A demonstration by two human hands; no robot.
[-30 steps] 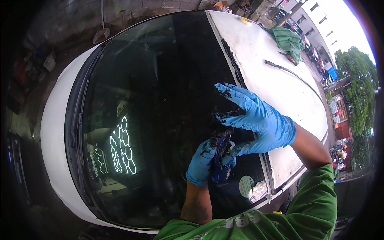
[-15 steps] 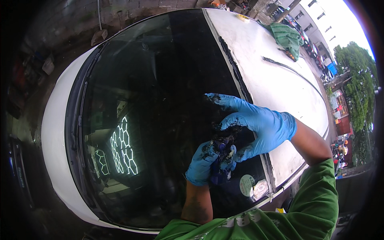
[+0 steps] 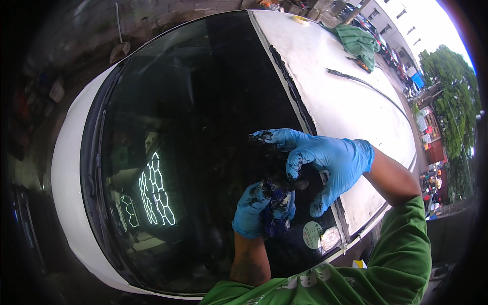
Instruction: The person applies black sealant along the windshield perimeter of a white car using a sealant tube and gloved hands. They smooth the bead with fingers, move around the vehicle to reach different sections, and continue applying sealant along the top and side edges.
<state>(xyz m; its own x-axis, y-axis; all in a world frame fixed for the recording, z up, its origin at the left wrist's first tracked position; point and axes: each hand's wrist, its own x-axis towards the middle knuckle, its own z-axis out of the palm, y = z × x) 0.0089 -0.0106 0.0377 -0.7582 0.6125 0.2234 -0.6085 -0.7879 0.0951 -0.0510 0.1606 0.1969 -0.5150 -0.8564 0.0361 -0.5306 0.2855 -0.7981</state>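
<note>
My left hand (image 3: 249,213), in a blue glove smeared with black at the fingertips, is closed around a dark blue, crumpled-looking thing (image 3: 276,226); its kind is hard to make out against the dark glass. Just above and to the right is my right hand (image 3: 330,160), gloved the same way, with fingers spread and black paste on their tips. A small dark lump (image 3: 301,184) shows beneath its bent fingers; I cannot tell whether it is held or a blackened fingertip. Both hands are over the dark windshield (image 3: 203,101) of a white car.
Ragged black sealant (image 3: 287,76) runs along the seam between windshield and white roof (image 3: 330,96). On the roof lie a black strip (image 3: 363,84), a green cloth (image 3: 358,40) and a yellow tape roll (image 3: 301,20). Round stickers (image 3: 312,235) mark the near glass corner.
My right hand has moved slightly left and down, its thumb separating from my left hand. My left hand keeps its hold on the dark blue thing. The view has shifted a little.
</note>
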